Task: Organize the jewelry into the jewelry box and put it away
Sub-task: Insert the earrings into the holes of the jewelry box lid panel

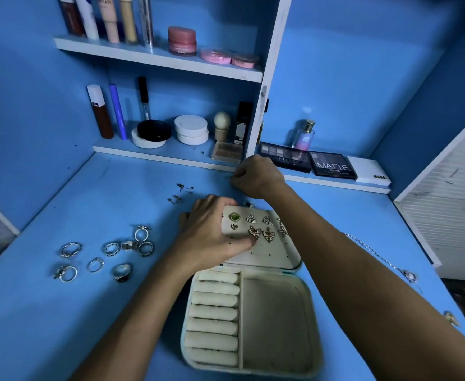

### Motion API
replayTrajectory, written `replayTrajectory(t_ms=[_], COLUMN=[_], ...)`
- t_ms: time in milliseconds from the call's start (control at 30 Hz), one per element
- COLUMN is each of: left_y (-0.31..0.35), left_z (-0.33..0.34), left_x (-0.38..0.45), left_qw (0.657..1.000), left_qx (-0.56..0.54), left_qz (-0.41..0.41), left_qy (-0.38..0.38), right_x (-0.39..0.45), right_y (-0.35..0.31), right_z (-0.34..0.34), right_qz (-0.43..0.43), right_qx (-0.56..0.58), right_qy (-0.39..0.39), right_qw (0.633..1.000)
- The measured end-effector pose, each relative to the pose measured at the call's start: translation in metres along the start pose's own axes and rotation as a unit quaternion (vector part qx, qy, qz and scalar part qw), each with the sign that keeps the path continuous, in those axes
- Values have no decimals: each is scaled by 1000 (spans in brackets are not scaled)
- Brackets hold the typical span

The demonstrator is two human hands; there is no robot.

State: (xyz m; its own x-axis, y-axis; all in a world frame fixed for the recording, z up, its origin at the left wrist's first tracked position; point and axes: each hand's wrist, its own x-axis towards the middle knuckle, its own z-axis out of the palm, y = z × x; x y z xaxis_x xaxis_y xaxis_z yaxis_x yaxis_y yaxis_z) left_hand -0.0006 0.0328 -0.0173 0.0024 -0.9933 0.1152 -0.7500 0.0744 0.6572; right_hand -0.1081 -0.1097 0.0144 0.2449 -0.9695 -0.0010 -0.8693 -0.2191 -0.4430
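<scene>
A cream jewelry box [275, 320] lies open on the blue desk, with ring rolls at its left and a bare compartment at its right. Its raised lid panel [269, 251] carries several earrings: a green stone, hearts, butterflies. My left hand [212, 232] grips the lid's left edge, thumb pressed on the panel beside a butterfly earring [254, 232]. My right hand [256, 176] hovers behind the lid with fingers curled, pinching something too small to make out. Several silver rings [107, 254] lie left of the box. Small loose earrings [180, 192] lie behind my left hand.
A silver chain [382, 257] trails along the desk's right side. Eyeshadow palettes [333, 165] and a perfume bottle [304, 134] stand on the low back ledge [335, 182]. Cosmetics fill the white shelves [159, 60] above. A white slatted panel [451, 204] borders the right.
</scene>
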Motion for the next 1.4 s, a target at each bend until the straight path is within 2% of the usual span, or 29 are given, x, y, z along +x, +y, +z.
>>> replayTrajectory(t_ms=[200,367,467,567,867,1033,1200,1400], left_y=[1,2,6,9,30,35,35,33], left_z=[-1,-7,-10,-13,-28,-28,-22,-14], left_x=[-1,-3,-5,-7,-31,-52,-71,-84], left_qw=[1000,1000,999,990,934,894,865,826], left_qx=[-10,-21,2,68,154,200,228,239], left_qz=[-1,12,39,89,223,281,312,364], left_qy=[-5,6,30,83,234,287,321,358], right_x=[-15,-36,-50,-65,-101,-116,-130,-146], right_y=[14,38,53,63,80,72,65,64], right_z=[-13,-32,-46,-58,-69,-66,-63,-57], right_qz=[-12,45,64,79,65,51,36,32], right_qx=[104,215,274,350,440,480,477,435], right_qy=[35,41,38,34,6,-19,-47,-88], right_qw=[994,975,959,933,896,876,877,896])
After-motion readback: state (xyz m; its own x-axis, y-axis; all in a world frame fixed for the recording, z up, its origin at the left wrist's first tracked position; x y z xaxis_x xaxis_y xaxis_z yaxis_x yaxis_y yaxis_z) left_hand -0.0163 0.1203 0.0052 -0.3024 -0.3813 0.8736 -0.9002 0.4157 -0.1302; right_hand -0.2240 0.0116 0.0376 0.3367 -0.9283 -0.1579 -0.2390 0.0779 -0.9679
